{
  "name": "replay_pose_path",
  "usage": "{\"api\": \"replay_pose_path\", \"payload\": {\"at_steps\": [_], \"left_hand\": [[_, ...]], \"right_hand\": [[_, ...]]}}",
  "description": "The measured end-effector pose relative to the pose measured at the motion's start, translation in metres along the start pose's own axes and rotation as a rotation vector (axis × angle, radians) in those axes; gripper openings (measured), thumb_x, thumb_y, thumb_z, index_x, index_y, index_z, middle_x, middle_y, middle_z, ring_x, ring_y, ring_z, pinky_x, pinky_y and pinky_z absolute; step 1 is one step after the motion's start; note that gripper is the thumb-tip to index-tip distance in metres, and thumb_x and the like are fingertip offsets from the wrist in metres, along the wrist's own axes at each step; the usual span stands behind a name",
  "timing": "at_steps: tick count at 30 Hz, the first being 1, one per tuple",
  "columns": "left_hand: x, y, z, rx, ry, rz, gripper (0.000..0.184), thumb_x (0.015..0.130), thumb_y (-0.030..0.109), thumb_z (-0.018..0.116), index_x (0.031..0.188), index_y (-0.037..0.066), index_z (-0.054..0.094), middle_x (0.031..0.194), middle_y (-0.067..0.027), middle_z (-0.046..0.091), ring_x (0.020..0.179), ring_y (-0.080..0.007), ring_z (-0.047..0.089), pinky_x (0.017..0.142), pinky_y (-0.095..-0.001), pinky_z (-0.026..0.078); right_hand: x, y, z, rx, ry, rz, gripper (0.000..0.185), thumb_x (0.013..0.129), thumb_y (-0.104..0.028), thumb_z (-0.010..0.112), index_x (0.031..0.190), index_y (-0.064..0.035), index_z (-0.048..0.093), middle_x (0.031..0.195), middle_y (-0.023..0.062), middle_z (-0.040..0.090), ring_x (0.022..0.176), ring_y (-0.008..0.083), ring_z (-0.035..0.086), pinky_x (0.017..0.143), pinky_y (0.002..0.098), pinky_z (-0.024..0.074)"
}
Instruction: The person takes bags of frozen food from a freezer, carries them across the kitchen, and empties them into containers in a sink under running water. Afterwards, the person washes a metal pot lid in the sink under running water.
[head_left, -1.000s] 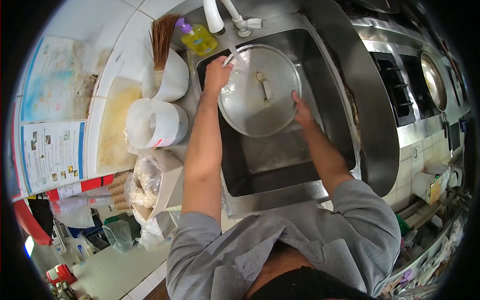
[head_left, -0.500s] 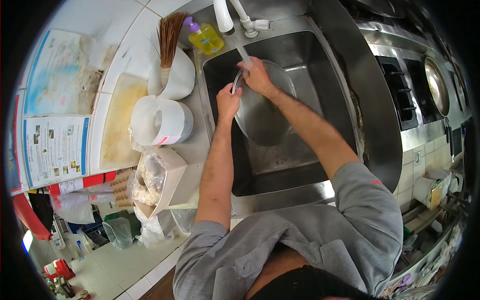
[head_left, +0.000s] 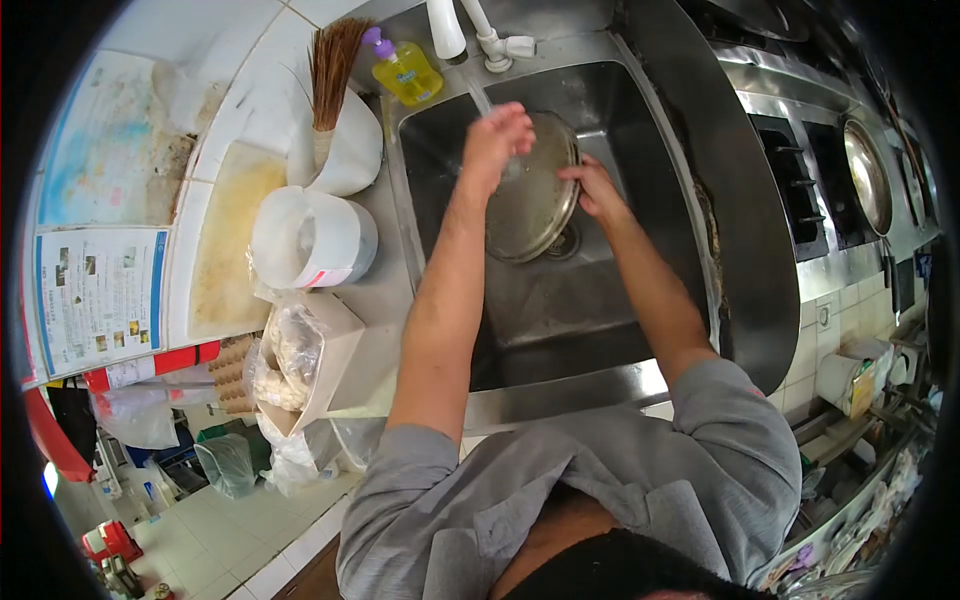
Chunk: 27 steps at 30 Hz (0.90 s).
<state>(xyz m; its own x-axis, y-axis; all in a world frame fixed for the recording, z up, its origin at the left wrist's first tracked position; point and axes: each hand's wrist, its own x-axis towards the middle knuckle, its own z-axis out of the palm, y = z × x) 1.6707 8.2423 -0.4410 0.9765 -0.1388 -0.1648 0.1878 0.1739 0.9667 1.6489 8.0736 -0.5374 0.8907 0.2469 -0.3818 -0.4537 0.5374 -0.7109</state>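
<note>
A round, greyish lid [head_left: 530, 200] with a raised rim is held tilted inside the steel sink [head_left: 570, 345]. My right hand [head_left: 598, 187] grips its right rim, thumb and fingers closed on the edge. Over the upper left part of the lid is my left hand [head_left: 497, 140], its fingers apart and partly curled. Whether its fingertips touch the lid I cannot tell. Water [head_left: 478, 93] runs from the white faucet [head_left: 445, 30] down beside my left hand. Below the lid's lower right edge the drain [head_left: 565, 242] shows.
Left of the sink stand a yellow soap bottle [head_left: 408, 72], a stick brush [head_left: 335, 75] in a white container, a white tub [head_left: 312, 237] and a box with bagged food [head_left: 290, 355]. A stove [head_left: 795, 185] with a pan [head_left: 867, 175] is on the right.
The lid has turned, and its broad face now shows. My right hand has moved from the top to the right rim. My left hand has left the left rim and moved up under the water.
</note>
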Motion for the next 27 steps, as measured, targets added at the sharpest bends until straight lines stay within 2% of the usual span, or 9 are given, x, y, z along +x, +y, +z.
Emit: {"api": "replay_pose_path", "payload": {"at_steps": [2, 5, 7, 9, 11, 13, 17, 22, 27], "left_hand": [[0.017, 0.016, 0.0, -0.445, 0.105, 0.0, 0.021, 0.083, 0.005, 0.05, 0.104, 0.002, 0.052, 0.092, -0.0095, 0.058, 0.081, -0.0234, 0.059, 0.072, -0.0354, 0.049], [0.031, 0.025, 0.006, -0.434, 0.034, 0.071, 0.019, 0.083, 0.004, 0.049, 0.102, 0.002, 0.052, 0.093, -0.0099, 0.058, 0.083, -0.0228, 0.059, 0.074, -0.0354, 0.049], [0.036, 0.019, 0.003, -0.22, 0.06, 0.084, 0.025, 0.081, 0.012, 0.055, 0.104, 0.002, 0.053, 0.094, -0.0114, 0.058, 0.085, -0.0267, 0.058, 0.077, -0.0379, 0.048], [0.038, 0.001, -0.029, 1.021, 0.269, 0.404, 0.041, 0.078, 0.023, 0.062, 0.11, 0.0, 0.052, 0.099, -0.0138, 0.058, 0.092, -0.0301, 0.056, 0.084, -0.0383, 0.044], [0.03, -0.028, -0.061, 1.138, 0.559, 0.426, 0.055, 0.073, 0.035, 0.064, 0.113, 0.001, 0.051, 0.109, -0.0185, 0.054, 0.108, -0.0317, 0.047, 0.091, -0.0398, 0.038], [0.011, -0.053, -0.074, 0.82, 0.712, 0.044, 0.051, 0.077, 0.037, 0.061, 0.114, 0.002, 0.051, 0.111, -0.0144, 0.053, 0.11, -0.0283, 0.046, 0.09, -0.0368, 0.039], [-0.02, -0.116, -0.069, -0.186, 0.375, -0.126, 0.061, 0.084, 0.042, 0.055, 0.127, 0.003, 0.036, 0.125, -0.013, 0.043, 0.113, -0.0231, 0.042, 0.091, -0.0372, 0.037], [-0.053, -0.152, -0.023, -0.656, 0.224, -0.259, 0.059, 0.087, 0.039, 0.051, 0.13, 0.003, 0.032, 0.13, -0.0108, 0.041, 0.119, -0.0254, 0.037, 0.095, -0.0412, 0.035], [-0.102, -0.153, -0.012, -0.802, 0.541, -0.34, 0.046, 0.084, 0.027, 0.058, 0.119, 0.0, 0.045, 0.12, -0.0147, 0.049, 0.112, -0.0271, 0.045, 0.092, -0.0415, 0.038]], "right_hand": [[-0.018, 0.008, -0.018, 0.028, -0.023, -0.021, 0.043, 0.072, 0.004, 0.056, 0.115, 0.0006, 0.049, 0.102, 0.0126, 0.057, 0.089, 0.0217, 0.056, 0.081, 0.031, 0.0462], [-0.028, 0.024, -0.05, 0.205, -0.037, -0.074, 0.038, 0.076, -0.002, 0.059, 0.113, -0.0003, 0.051, 0.102, 0.0076, 0.058, 0.091, 0.0185, 0.056, 0.084, 0.0304, 0.0443], [-0.03, 0.029, -0.069, 0.341, -0.038, -0.156, 0.033, 0.08, -0.009, 0.058, 0.111, -0.0025, 0.053, 0.102, 0.0046, 0.058, 0.094, 0.0172, 0.055, 0.086, 0.0315, 0.0432], [-0.033, 0.026, -0.082, 0.326, -0.043, -0.194, 0.03, 0.083, -0.016, 0.056, 0.109, -0.004, 0.053, 0.103, 0.0053, 0.059, 0.096, 0.0187, 0.055, 0.087, 0.033, 0.0423], [-0.028, 0.023, -0.097, 0.392, -0.009, -0.241, 0.04, 0.084, -0.023, 0.055, 0.118, -0.0023, 0.048, 0.113, 0.0083, 0.055, 0.106, 0.0224, 0.051, 0.093, 0.0386, 0.0392], [-0.031, 0.007, -0.096, 0.439, -0.072, -0.291, 0.042, 0.086, -0.028, 0.053, 0.119, -0.0027, 0.047, 0.116, 0.0106, 0.053, 0.107, 0.0254, 0.05, 0.093, 0.0407, 0.0388], [-0.045, -0.044, -0.049, 0.35, -0.073, -0.381, 0.032, 0.088, -0.021, 0.051, 0.112, -0.0008, 0.048, 0.106, 0.0104, 0.056, 0.098, 0.0204, 0.055, 0.086, 0.0355, 0.0442], [-0.055, -0.099, 0.018, -0.285, -0.063, -0.399, 0.019, 0.089, -0.018, 0.051, 0.091, -0.0004, 0.057, 0.083, 0.0028, 0.059, 0.075, 0.0104, 0.053, 0.069, 0.0269, 0.0432], [-0.04, -0.087, 0.009, -0.304, 0.273, -0.379, 0.022, 0.089, -0.019, 0.05, 0.086, 0.0013, 0.059, 0.079, 0.0039, 0.058, 0.072, 0.011, 0.051, 0.066, 0.0265, 0.0413]]}}
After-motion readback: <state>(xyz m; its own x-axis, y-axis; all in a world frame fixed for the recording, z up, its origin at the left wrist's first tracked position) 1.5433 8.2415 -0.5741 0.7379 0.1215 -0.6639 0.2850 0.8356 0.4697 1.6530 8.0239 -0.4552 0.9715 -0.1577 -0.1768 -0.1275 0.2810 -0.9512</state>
